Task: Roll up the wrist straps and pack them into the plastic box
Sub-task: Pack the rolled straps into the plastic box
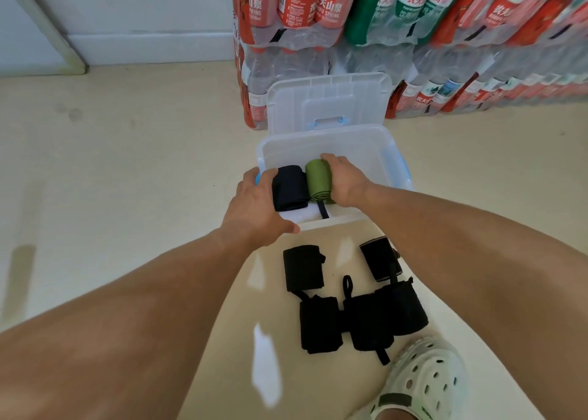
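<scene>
A clear plastic box (366, 146) stands open on the floor in front of me. Inside its near left corner lie two rolled wrist straps side by side: a dark navy roll (289, 189) and a green roll (318, 181). My left hand (254, 206) grips the box's near left corner next to the navy roll. My right hand (345, 178) is closed over the green roll, pressing it against the navy one. Several rolled black wrist straps (350, 302) lie on the floor between the box and me.
The box's lid (329, 101) leans upright behind it against stacked packs of bottled water (413, 22). A white clog (423, 381) is at the bottom right, close to the black rolls. Bare beige floor spreads to the left.
</scene>
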Tool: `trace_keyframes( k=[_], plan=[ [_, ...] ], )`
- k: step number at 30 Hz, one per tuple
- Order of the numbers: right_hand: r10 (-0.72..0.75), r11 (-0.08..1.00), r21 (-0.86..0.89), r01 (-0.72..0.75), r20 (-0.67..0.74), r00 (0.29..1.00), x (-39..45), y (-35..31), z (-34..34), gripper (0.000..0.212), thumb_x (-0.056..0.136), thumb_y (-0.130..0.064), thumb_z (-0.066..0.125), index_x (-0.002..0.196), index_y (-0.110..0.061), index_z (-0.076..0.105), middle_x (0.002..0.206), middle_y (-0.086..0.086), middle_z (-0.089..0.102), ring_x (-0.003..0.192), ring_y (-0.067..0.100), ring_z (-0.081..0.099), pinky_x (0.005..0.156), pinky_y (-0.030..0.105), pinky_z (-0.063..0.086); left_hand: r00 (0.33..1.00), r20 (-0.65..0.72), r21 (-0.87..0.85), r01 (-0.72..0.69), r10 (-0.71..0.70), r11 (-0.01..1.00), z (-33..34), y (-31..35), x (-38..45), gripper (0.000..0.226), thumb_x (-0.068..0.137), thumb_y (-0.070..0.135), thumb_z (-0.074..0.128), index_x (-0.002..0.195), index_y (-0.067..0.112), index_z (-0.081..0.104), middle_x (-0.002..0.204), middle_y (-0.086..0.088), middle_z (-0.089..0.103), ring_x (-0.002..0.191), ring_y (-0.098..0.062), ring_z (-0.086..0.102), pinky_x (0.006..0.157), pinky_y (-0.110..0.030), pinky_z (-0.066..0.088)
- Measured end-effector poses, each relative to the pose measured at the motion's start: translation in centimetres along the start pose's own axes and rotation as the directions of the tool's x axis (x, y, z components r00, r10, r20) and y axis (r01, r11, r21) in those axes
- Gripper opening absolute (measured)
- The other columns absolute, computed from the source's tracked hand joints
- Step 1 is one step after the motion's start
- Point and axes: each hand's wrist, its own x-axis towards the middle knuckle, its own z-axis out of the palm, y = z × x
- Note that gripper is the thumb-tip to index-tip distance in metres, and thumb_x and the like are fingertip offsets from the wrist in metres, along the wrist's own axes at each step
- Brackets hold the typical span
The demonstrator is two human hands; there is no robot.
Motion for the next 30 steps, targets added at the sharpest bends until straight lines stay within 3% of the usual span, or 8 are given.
trace_keyframes(
  k=[4, 9, 13, 16, 19, 22, 25, 30],
  plan=[
    [-0.083, 0.996, 0.011, 0.084, -0.049, 0.995, -2.6, -1.4, -1.8, 0.082, 0.088, 0.009, 0.06, 0.159, -0.017, 0.029, 0.157, 0.011, 0.033, 0.139, 0.028, 0.045, 0.112, 0.027, 0.036, 1.0, 0.003, -0.009, 0.016, -0.016, 1.0, 0.4, 0.2, -0.2, 0.12, 0.069, 0.039, 0.094, 0.161, 0.026, 0.018, 0.169, -0.004, 0.01, 0.153, -0.024, 0.02, 0.12, -0.044, 0.033],
    [-0.253, 0.938, 0.082, 0.337, -0.503, 0.826, -8.7, -3.7, -2.1, 0.028, 0.096, -0.008, 0.056, 0.121, -0.021, 0.062, 0.112, -0.008, 0.061, 0.103, 0.006, 0.055, 0.09, 0.025, 0.047, 0.998, 0.048, 0.065, 0.029, -0.032, 0.997, 0.5, 0.7, -0.9, 0.126, 0.071, 0.023, 0.094, 0.163, 0.026, 0.008, 0.17, -0.007, 0.004, 0.154, -0.027, 0.017, 0.115, -0.044, 0.038],
    [-0.492, 0.851, -0.024, 0.524, -0.382, 0.782, -15.3, -2.5, 1.1, 0.004, 0.096, -0.02, 0.064, 0.099, -0.021, 0.066, 0.091, -0.013, 0.061, 0.082, 0.002, 0.051, 0.076, 0.029, 0.052, 0.999, 0.048, 0.164, -0.006, -0.002, 0.986, 0.3, 0.2, -1.5, 0.122, 0.08, 0.001, 0.077, 0.163, 0.027, -0.009, 0.17, -0.006, 0.005, 0.149, -0.031, 0.025, 0.107, -0.042, 0.041],
    [-0.5, 0.857, -0.135, 0.497, 0.013, 0.866, -18.0, -0.6, 4.4, 0.041, 0.097, -0.037, 0.064, 0.137, -0.025, 0.059, 0.133, -0.006, 0.06, 0.122, 0.011, 0.053, 0.101, 0.036, 0.05, 0.999, 0.035, 0.17, 0.002, -0.008, 0.985, 0.2, -0.5, -1.8, 0.125, 0.08, -0.002, 0.073, 0.161, 0.029, -0.017, 0.169, -0.004, 0.008, 0.145, -0.03, 0.029, 0.103, -0.042, 0.044],
    [-0.346, 0.911, -0.173, 0.375, 0.175, 0.922, -18.2, 0.0, 7.1, 0.09, 0.095, -0.046, 0.067, 0.163, -0.026, 0.013, 0.168, -0.003, 0.018, 0.153, 0.016, 0.019, 0.121, 0.034, 0.03, 0.999, 0.03, 0.16, 0.023, -0.028, 0.987, 0.2, -0.9, -1.9, 0.129, 0.078, -0.002, 0.075, 0.161, 0.03, -0.019, 0.168, -0.005, 0.01, 0.144, -0.03, 0.03, 0.102, -0.042, 0.044],
    [-0.192, 0.98, -0.009, 0.198, 0.195, 0.962, -16.3, -0.3, 8.7, 0.115, 0.083, -0.053, 0.078, 0.164, -0.028, 0.0, 0.171, -0.004, 0.004, 0.157, 0.019, 0.01, 0.126, 0.04, 0.023, 0.999, 0.023, 0.136, 0.036, -0.04, 0.99, 0.2, -1.0, -1.8, 0.129, 0.078, 0.0, 0.076, 0.161, 0.028, -0.019, 0.167, -0.005, 0.013, 0.142, -0.03, 0.032, 0.102, -0.042, 0.044],
    [-0.005, 0.953, 0.299, -0.052, 0.188, 0.982, -14.2, -0.8, 9.7, 0.13, 0.069, -0.062, 0.086, 0.164, -0.027, 0.003, 0.168, 0.002, 0.013, 0.154, 0.024, 0.021, 0.124, 0.046, 0.029, 0.999, 0.038, 0.125, 0.025, -0.03, 0.992, 0.6, -0.9, -1.8, 0.127, 0.079, 0.0, 0.075, 0.161, 0.027, -0.018, 0.166, -0.006, 0.013, 0.141, -0.029, 0.032, 0.103, -0.041, 0.043],
    [0.149, 0.909, 0.363, -0.205, 0.177, 0.973, -11.9, -2.5, 11.1, 0.11, 0.069, -0.044, 0.092, 0.156, -0.02, 0.029, 0.149, 0.01, 0.04, 0.136, 0.029, 0.045, 0.113, 0.038, 0.042, 0.998, 0.056, 0.147, 0.017, -0.026, 0.989, 1.0, -0.9, -1.8, 0.125, 0.081, 0.0, 0.073, 0.161, 0.027, -0.019, 0.169, -0.005, 0.006, 0.144, -0.029, 0.028, 0.104, -0.041, 0.042]
  ],
)
